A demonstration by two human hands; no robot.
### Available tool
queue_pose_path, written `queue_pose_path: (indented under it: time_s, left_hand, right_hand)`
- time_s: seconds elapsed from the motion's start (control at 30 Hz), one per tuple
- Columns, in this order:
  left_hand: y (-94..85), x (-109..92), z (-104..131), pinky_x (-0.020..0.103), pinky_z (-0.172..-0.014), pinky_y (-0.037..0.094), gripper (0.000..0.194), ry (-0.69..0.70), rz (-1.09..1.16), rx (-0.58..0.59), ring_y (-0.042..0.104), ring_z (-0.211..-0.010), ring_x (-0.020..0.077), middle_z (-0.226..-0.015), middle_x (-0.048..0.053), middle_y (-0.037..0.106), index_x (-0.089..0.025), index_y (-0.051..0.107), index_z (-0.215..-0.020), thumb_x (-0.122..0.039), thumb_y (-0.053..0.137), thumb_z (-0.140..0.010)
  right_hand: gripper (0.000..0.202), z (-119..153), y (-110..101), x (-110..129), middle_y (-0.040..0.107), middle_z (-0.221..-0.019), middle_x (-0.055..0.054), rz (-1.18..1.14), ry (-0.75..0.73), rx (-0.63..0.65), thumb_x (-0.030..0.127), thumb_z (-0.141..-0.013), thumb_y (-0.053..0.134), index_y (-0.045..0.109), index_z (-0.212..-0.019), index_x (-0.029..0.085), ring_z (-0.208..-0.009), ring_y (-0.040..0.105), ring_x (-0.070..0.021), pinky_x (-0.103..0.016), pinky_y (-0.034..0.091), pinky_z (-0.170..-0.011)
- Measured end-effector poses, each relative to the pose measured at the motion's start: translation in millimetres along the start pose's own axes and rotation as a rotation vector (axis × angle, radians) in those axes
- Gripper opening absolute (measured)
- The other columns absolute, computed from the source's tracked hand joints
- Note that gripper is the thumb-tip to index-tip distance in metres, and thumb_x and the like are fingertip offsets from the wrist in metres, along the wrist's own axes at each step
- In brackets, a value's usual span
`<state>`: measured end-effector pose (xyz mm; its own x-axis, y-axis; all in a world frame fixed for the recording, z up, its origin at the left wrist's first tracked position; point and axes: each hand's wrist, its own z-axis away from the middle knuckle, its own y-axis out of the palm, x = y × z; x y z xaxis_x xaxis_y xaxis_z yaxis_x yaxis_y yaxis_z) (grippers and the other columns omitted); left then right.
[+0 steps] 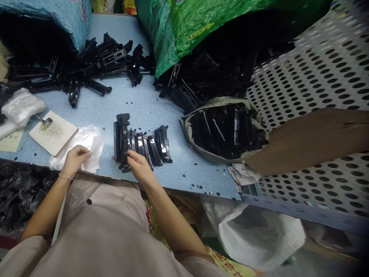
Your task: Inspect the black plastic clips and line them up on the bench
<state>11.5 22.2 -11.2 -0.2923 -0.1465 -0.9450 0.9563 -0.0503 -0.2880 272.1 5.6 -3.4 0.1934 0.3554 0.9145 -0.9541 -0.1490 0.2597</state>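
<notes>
My right hand [140, 165] grips a black plastic part [123, 142], an elongated moulded piece with flared ends, and holds it upright over the table. It may be more than one piece pressed together. Beside it, several like black parts [155, 148] stand in a row on the blue table. On the left, my left hand [77, 158] is closed, thumb and fingers pinched together at a stack of clear plastic bags [93, 144]. Whether a single bag is lifted between the fingertips is hard to make out.
A pale board [53, 132] with a small metal tool [46, 123] lies left. Loose black parts [100, 63] spill from a blue sack [66, 17] and a green sack [173, 38]. A cloth-rimmed container [187, 132] of black parts stands right, near a perforated metal panel [311, 96].
</notes>
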Motion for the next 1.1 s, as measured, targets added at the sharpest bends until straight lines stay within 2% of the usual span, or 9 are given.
queue_pose_path:
  time_s: [0.1, 0.3, 0.4, 0.47, 0.57, 0.73, 0.8, 0.93, 1.1]
  left_hand:
    - [-0.8, 1.5, -0.3, 0.025, -0.068, 0.044, 0.021, -0.037, 0.157, -0.061, 0.056, -0.076, 0.0146, -0.082, 0.002, 0.060, -0.017, 0.071, -0.070, -0.036, 0.078, -0.074]
    - [5.7, -4.7, 8.3, 0.029, -0.079, 0.049, 0.014, 0.043, 0.126, -0.080, 0.061, -0.085, 0.0165, -0.091, 0.005, 0.063, -0.018, 0.072, -0.077, -0.031, 0.072, -0.080]
    - [-2.4, -6.5, 13.9, 0.034, -0.085, 0.052, 0.008, 0.193, -0.085, -0.126, 0.063, -0.095, 0.0197, -0.107, 0.008, 0.065, -0.019, 0.070, -0.089, -0.020, 0.064, -0.084]
    - [-7.9, -6.0, 15.0, 0.040, -0.097, 0.049, 0.020, 0.309, -0.339, -0.097, 0.061, -0.108, 0.0238, -0.118, 0.010, 0.064, -0.020, 0.071, -0.092, -0.010, 0.055, -0.084]
    - [-10.7, -3.9, 10.0, 0.044, -0.102, 0.047, 0.036, 0.336, -0.541, -0.003, 0.060, -0.112, 0.0266, -0.118, 0.012, 0.066, -0.019, 0.073, -0.102, -0.004, 0.047, -0.082]
    - [-15.9, -1.2, -5.9, 0.035, -0.090, 0.054, 0.048, 0.221, -0.356, 0.038, 0.066, -0.097, 0.0191, -0.130, 0.010, 0.062, -0.021, 0.065, -0.129, -0.011, 0.050, -0.084]
    - [-22.0, -0.3, -8.4, 0.034, -0.091, 0.054, 0.050, 0.229, -0.332, 0.018, 0.065, -0.098, 0.0184, -0.136, 0.011, 0.059, -0.022, 0.062, -0.134, -0.014, 0.051, -0.086]
    - [-26.3, -2.0, 2.7, 0.040, -0.109, 0.046, 0.057, 0.410, -0.413, 0.043, 0.055, -0.128, 0.0237, -0.143, 0.012, 0.054, -0.023, 0.054, -0.142, -0.010, 0.048, -0.088]
    - [-3.6, -12.3, 42.9, 0.045, -0.114, 0.044, 0.069, 0.649, -0.358, 0.295, 0.050, -0.136, 0.0233, -0.148, 0.011, 0.050, -0.028, 0.036, -0.153, -0.003, 0.039, -0.089]
  right_hand:
    - [0.032, -5.6, 28.3, -0.8, 0.075, -0.092, -0.006, -0.183, 0.077, 0.059, 0.044, -0.078, 0.074, 0.075, -0.099, 0.021, -0.089, 0.070, -0.0221, -0.034, 0.055, -0.077]
    - [0.030, -29.9, 64.0, -13.9, 0.075, -0.087, -0.007, -0.307, 0.165, 0.157, 0.037, -0.071, 0.076, 0.075, -0.092, 0.015, -0.085, 0.069, -0.0195, -0.029, 0.054, -0.072]
    - [0.029, -33.6, 59.7, -18.0, 0.076, -0.089, -0.007, -0.285, 0.141, 0.074, 0.033, -0.070, 0.076, 0.074, -0.092, 0.014, -0.085, 0.069, -0.0178, -0.028, 0.053, -0.075]
    - [0.028, -26.2, 51.6, -16.1, 0.076, -0.091, -0.008, -0.286, 0.165, 0.046, 0.034, -0.072, 0.076, 0.074, -0.092, 0.014, -0.084, 0.071, -0.0182, -0.028, 0.054, -0.074]
    - [0.029, -5.7, 42.7, -11.6, 0.076, -0.095, -0.011, -0.332, 0.270, 0.163, 0.038, -0.077, 0.075, 0.071, -0.093, 0.014, -0.074, 0.072, -0.0182, -0.027, 0.056, -0.062]
    - [0.033, 17.2, 43.7, -35.1, 0.076, -0.080, -0.010, -0.399, 0.531, 0.508, 0.040, -0.078, 0.076, 0.066, -0.090, 0.012, -0.061, 0.072, -0.0168, -0.020, 0.053, -0.049]
    - [0.029, 19.2, 43.1, -54.0, 0.074, -0.072, -0.008, -0.422, 0.600, 0.503, 0.036, -0.078, 0.076, 0.064, -0.088, 0.011, -0.057, 0.070, -0.0143, -0.018, 0.053, -0.047]
    - [0.027, 15.0, 39.0, -79.6, 0.069, -0.066, -0.004, -0.533, 0.617, 0.452, 0.034, -0.076, 0.078, 0.061, -0.084, 0.014, -0.052, 0.064, -0.0110, -0.015, 0.049, -0.044]
    - [0.039, -5.5, 43.9, -75.4, 0.057, -0.056, 0.004, -0.614, 0.530, 0.383, 0.052, -0.078, 0.074, 0.058, -0.083, 0.017, -0.040, 0.044, -0.0045, -0.012, 0.035, -0.035]
